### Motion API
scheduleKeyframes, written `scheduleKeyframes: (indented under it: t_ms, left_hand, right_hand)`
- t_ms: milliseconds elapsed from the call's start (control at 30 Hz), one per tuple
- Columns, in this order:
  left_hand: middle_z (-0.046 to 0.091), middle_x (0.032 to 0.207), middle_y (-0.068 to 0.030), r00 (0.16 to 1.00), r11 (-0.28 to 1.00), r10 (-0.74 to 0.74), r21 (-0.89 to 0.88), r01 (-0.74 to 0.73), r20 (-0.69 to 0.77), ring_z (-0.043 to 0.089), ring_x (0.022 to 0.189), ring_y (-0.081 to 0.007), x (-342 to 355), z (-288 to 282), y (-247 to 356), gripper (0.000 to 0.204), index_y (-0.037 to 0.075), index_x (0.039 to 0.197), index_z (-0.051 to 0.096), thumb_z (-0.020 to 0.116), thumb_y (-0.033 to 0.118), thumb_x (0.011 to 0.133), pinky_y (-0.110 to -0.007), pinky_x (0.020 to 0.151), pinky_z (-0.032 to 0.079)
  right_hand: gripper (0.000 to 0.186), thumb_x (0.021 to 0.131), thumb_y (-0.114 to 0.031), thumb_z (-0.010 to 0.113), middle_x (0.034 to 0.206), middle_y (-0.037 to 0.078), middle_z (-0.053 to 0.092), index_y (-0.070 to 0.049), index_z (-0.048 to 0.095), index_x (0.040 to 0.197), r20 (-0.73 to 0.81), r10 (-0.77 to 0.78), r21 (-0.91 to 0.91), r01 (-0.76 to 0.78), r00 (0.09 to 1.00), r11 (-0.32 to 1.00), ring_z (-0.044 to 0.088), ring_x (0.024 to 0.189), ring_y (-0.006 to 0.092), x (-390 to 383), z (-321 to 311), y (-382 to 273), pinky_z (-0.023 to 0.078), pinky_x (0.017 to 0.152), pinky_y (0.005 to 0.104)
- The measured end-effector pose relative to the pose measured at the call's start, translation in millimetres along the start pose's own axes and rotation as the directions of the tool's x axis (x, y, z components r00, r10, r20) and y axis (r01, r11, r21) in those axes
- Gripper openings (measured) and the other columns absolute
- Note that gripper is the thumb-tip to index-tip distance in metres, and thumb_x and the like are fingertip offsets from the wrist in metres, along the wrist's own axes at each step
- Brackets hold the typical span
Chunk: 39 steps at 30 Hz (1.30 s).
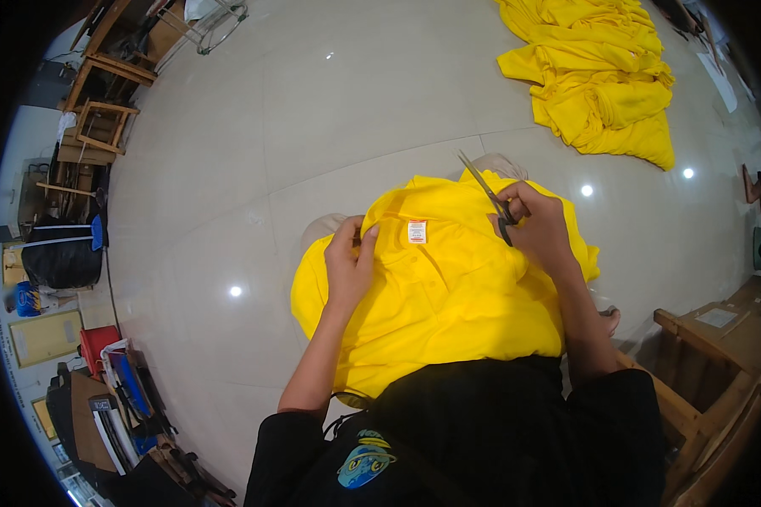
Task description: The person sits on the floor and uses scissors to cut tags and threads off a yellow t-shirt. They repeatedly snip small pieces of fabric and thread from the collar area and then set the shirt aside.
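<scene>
A yellow polo shirt (pixel 448 313) lies spread over my lap, its collar toward the far side. Inside the neck a small white label (pixel 417 231) with red edges shows. My left hand (pixel 351 258) pinches the shirt's edge left of that label, thumb and fingers closed on the cloth. In my right hand (pixel 537 224) is a pair of scissors (pixel 486 188), its dark handles around my fingers. The blades point up and to the left, above the collar's right side, and look nearly closed.
A heap of yellow garments (pixel 596 80) lies on the tiled floor (pixel 203 211) at the far right. Wooden furniture (pixel 702 380) stands close at my right. Along the left wall are a black bag (pixel 59 258), a red container (pixel 100 345) and wooden frames (pixel 106 127).
</scene>
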<state>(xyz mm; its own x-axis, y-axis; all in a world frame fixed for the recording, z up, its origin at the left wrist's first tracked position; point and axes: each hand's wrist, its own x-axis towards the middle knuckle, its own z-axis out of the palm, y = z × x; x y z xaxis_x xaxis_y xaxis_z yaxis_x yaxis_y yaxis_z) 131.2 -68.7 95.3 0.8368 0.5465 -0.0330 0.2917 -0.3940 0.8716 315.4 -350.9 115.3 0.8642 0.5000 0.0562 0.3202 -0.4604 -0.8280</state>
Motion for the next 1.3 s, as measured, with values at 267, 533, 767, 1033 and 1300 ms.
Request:
scheduleKeyframes:
  t_ms: [267, 533, 767, 1033, 1300]
  left_hand:
    - [0.077, 0.116, -0.0127, 0.858, 0.844, 0.476, 0.172, -0.507, 0.193, 0.073, 0.110, -0.0349, -66.7, -28.3, -3.8, 0.032, 0.006, 0.115, 0.080, 0.079, -0.008, 0.086, -0.043, 0.097, 0.060]
    - [0.075, 0.114, -0.0053, 0.763, 0.740, 0.541, 0.231, -0.632, 0.353, 0.072, 0.104, -0.0268, -96.9, -32.3, -6.9, 0.030, 0.010, 0.115, 0.084, 0.086, 0.000, 0.086, -0.040, 0.089, 0.059]
    - [0.075, 0.113, -0.0062, 0.759, 0.733, 0.567, 0.226, -0.642, 0.319, 0.073, 0.101, -0.0280, -107.2, -32.9, -15.3, 0.031, 0.010, 0.113, 0.086, 0.089, 0.000, 0.084, -0.040, 0.088, 0.059]
    - [0.076, 0.108, -0.0060, 0.782, 0.755, 0.522, 0.243, -0.610, 0.341, 0.072, 0.099, -0.0288, -119.0, -39.2, -15.2, 0.029, 0.010, 0.112, 0.085, 0.087, -0.002, 0.086, -0.040, 0.087, 0.058]
    - [0.076, 0.110, -0.0105, 0.962, 0.949, 0.269, 0.186, -0.256, -0.046, 0.070, 0.101, -0.0329, -60.9, -57.1, -13.6, 0.014, 0.004, 0.115, 0.081, 0.079, 0.008, 0.102, -0.044, 0.090, 0.056]
  right_hand:
    - [0.034, 0.083, 0.000, 0.096, 0.094, 0.008, 0.080, -0.002, 0.076, 0.109, 0.014, -0.120, 0.015, 0.120, 0.993, 0.993, 0.076, 0.080, 0.0192, -49.1, -27.5, 3.5, 0.062, 0.080, 0.0311]
    - [0.038, 0.082, 0.000, 0.096, 0.103, 0.011, 0.083, -0.004, 0.078, 0.116, 0.101, -0.085, 0.019, 0.084, 0.991, 0.996, 0.081, 0.091, 0.0245, -62.3, -39.7, 3.7, 0.063, 0.087, 0.0341]
    - [0.050, 0.082, -0.001, 0.096, 0.122, 0.013, 0.083, -0.004, 0.076, 0.128, 0.086, -0.177, 0.029, 0.175, 0.980, 0.984, 0.080, 0.113, 0.0314, -38.6, -36.6, -11.7, 0.061, 0.103, 0.0376]
    - [0.050, 0.080, 0.003, 0.093, 0.118, 0.013, 0.083, -0.006, 0.077, 0.127, 0.362, -0.170, 0.020, 0.174, 0.917, 0.985, 0.080, 0.112, 0.0323, -25.2, -13.3, -21.4, 0.063, 0.099, 0.0397]
    - [0.043, 0.076, 0.005, 0.091, 0.106, 0.011, 0.082, -0.007, 0.079, 0.115, 0.620, -0.107, 0.113, 0.046, 0.778, 0.993, 0.081, 0.099, 0.0290, -46.8, -29.2, -34.3, 0.064, 0.090, 0.0372]
